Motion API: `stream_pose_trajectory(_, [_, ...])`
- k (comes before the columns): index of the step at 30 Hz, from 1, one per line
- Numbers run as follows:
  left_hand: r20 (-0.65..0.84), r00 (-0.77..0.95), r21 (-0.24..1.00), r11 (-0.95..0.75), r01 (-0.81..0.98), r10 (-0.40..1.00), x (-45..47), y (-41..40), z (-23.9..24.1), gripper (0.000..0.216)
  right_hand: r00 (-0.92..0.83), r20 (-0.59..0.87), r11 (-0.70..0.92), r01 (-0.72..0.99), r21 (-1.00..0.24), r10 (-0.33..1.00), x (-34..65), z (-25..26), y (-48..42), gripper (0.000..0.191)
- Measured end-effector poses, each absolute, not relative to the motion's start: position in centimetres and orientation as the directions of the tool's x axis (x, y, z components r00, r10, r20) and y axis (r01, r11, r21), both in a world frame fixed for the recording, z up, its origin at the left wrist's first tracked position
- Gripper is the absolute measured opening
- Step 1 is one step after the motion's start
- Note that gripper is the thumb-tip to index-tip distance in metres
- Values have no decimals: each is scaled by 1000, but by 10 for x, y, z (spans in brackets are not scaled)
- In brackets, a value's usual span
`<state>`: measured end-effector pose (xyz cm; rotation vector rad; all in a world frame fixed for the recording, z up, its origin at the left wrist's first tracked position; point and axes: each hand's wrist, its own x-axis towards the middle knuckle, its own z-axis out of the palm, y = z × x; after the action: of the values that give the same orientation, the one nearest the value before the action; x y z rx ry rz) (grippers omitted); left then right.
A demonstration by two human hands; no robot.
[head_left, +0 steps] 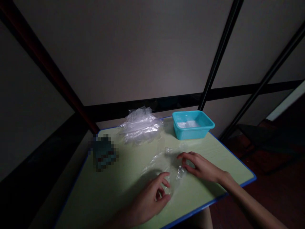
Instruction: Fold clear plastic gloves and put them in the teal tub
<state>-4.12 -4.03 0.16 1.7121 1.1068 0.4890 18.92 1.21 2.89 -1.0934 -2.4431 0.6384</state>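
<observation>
A clear plastic bag (pixel 162 162) lies crumpled on the light green table, between and under my hands. My left hand (pixel 153 198) is at the bag's near left side, fingers curved and the thumb apart from them. At the bag's right side, my right hand (pixel 200 165) hovers with bent fingers, a gap showing between thumb and forefinger. Neither hand visibly grips the film, though contact at the fingertips is hard to make out. Behind them rests a pile of clear plastic bags (pixel 141 125).
A turquoise plastic basket (pixel 192 134) with white pieces inside stands at the back right of the table (pixel 128 165). At the left edge lies a dark green item (pixel 103 152), blurred by pixels. Panelled doors (pixel 147 54) rise directly behind the table.
</observation>
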Motion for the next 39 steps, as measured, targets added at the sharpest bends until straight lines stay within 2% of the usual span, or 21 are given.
stream_pose_trajectory(2, [-168,427,874,-66,481,889,-42,-41,3,50,-591,148,571,638,-517,793,180,18,25,28])
stream_pose_trajectory(4, [-131,366,804,-117,583,921,-44,-43,4,51,-551,159,555,692,-462,819,174,8,34,28])
stream_pose_trajectory(8, [31,362,549,-319,773,932,-46,-54,3,45,-489,259,552,707,-442,833,174,4,28,27])
stream_pose_trajectory(11, [136,433,384,-450,806,891,-41,-64,0,43,-590,264,641,636,-430,763,179,13,8,32])
stream_pose_trajectory(14, [145,588,282,-603,747,796,-34,-72,-7,53,-765,153,757,548,-356,626,182,17,-13,41])
stream_pose_trajectory(17, [107,684,238,-686,687,722,-31,-76,-16,72,-815,59,783,531,-324,577,186,7,-27,59])
stream_pose_trajectory(21, [100,706,185,-711,679,701,-41,-79,-29,85,-783,41,752,580,-312,621,191,-12,-34,70])
stream_pose_trajectory(28, [166,729,71,-746,663,664,-68,-89,-33,83,-747,72,731,620,-286,661,194,-13,-39,74])
stream_pose_trajectory(33, [228,600,79,-629,774,767,-75,-94,-24,73,-712,114,708,643,-292,693,196,-11,-37,71])
stream_pose_trajectory(39, [258,558,87,-594,800,789,-74,-96,-31,79,-644,111,649,719,-250,757,208,-15,-30,65])
